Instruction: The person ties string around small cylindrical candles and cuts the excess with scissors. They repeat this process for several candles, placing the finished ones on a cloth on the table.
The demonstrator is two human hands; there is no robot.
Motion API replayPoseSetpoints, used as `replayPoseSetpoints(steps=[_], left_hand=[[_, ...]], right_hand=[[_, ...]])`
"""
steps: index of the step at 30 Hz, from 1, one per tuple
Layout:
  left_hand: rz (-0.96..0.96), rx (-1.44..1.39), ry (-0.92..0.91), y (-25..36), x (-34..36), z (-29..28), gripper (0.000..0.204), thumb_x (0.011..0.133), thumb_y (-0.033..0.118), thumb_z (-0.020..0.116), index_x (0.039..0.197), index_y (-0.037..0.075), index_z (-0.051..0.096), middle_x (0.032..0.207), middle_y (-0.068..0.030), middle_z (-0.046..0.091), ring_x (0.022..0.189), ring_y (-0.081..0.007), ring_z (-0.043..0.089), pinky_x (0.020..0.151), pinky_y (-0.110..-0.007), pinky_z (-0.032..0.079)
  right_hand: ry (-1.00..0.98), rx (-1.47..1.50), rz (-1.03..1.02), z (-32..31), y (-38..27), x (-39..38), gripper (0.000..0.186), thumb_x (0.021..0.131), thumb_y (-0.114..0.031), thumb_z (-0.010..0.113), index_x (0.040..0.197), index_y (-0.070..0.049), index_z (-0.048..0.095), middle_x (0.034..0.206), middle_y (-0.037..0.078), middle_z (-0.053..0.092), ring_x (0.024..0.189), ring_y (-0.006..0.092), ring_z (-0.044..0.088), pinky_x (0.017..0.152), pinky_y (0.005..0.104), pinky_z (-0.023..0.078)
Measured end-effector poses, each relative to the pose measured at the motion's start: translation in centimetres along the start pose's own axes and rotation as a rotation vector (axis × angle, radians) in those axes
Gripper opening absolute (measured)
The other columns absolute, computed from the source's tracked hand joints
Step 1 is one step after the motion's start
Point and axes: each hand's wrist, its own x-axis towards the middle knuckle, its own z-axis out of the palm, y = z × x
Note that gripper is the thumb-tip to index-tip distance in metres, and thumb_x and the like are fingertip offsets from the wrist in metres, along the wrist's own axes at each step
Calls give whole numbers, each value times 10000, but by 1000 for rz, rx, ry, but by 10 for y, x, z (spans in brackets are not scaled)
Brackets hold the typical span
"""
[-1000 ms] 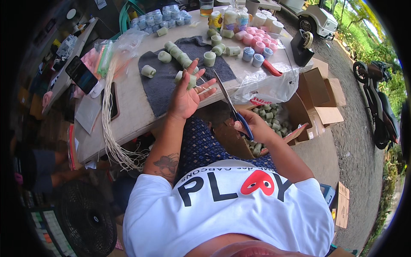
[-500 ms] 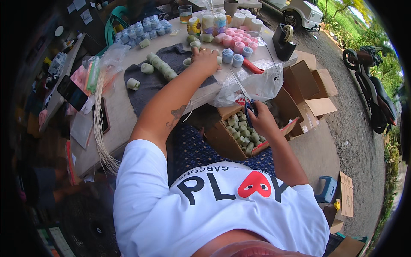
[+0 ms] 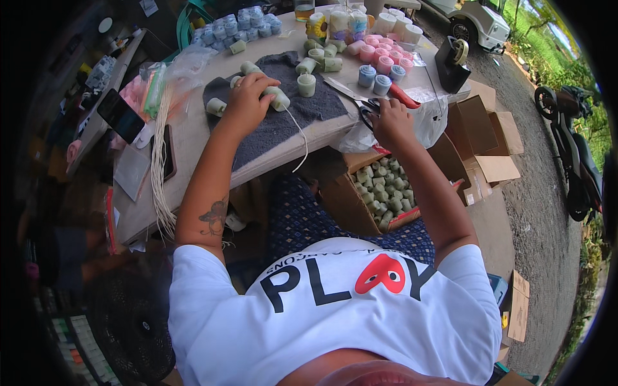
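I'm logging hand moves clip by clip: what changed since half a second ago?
The left hand drew back leftward from the far cluster to the row of green cylinders. The right hand carried the scissors forward from above the box to the table's edge; letting go is unclear. The pink cylinders and towel stayed put.

An open-air workshop is indicated by a worktable, scissors, a near carton of green cylinders and a roadway at right.
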Motion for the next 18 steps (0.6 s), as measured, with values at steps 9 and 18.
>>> replayPoseSetpoints(steps=[9, 18], left_hand=[[89, 243, -137, -9, -18, 34, 474, 829, 9, 466, 1251, 209, 545, 1306, -64, 494, 1231, -287, 425, 1030, -443, 312], [91, 108, 11, 31, -46, 32, 404, 834, 54, 498, 1222, 154, 549, 1260, -59, 525, 1179, -292, 478, 967, -432, 379]], right_hand=[[-49, 399, -855, 14, -79, -43, 425, 650, -142, 680, 1071, -113, 628, 1043, 45, 552, 1027, 235, 503, 879, 356, 407], [-22, 948, -625, -44, -77, -58, 187, 777, 26, 639, 951, -45, 644, 1001, 101, 638, 912, 256, 604, 790, 321, 478]])
